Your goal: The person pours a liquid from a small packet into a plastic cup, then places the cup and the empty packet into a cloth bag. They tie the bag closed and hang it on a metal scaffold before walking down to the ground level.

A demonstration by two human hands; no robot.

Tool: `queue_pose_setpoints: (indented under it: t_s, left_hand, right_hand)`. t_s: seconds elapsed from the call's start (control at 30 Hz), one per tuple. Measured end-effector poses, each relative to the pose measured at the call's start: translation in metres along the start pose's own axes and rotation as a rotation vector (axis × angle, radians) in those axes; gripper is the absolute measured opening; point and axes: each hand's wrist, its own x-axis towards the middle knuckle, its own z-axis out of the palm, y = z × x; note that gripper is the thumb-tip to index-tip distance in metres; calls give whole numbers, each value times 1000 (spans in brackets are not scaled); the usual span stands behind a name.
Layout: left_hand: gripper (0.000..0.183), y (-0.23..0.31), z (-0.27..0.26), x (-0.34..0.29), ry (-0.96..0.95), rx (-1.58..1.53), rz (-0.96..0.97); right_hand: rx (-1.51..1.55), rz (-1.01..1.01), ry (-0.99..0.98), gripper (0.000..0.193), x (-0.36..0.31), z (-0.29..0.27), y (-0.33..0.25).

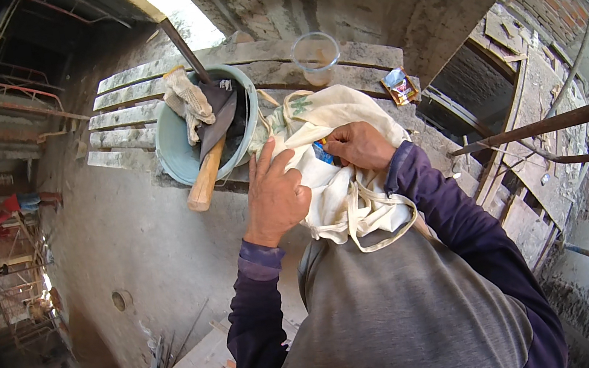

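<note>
A cream cloth bag with long handles and a green print lies in front of me, its mouth pulled open. My left hand is closed on the left edge of the opening. Inside the mouth, a small shiny blue packet with a bit of yellow-orange shows. My right hand pinches at this packet, its fingertips partly hidden. To the left of the bag stands a pale blue-green bucket. It holds a work glove, dark cloth and a tool with a wooden handle sticking out.
Bucket and bag rest on a rough plank platform. A clear plastic cup stands behind the bag, and a small colourful packet lies right of it. Metal bars jut in at the right. Far left, another person is below.
</note>
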Motion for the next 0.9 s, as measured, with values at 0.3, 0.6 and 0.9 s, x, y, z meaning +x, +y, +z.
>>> queue_pose_setpoints:
  t_s: [0.3, 0.6, 0.9]
  left_hand:
    - [21, 6, 22, 1, 74, -158, -157]
    - [12, 5, 14, -13, 88, -452, -303]
    - [15, 1, 25, -13, 186, -597, -344]
  right_hand:
    - [-236, -176, 140, 26, -3, -2, 15]
    - [-615, -261, 378, 24, -17, 9, -4]
    - [-429, -287, 24, 32, -11, 38, -20]
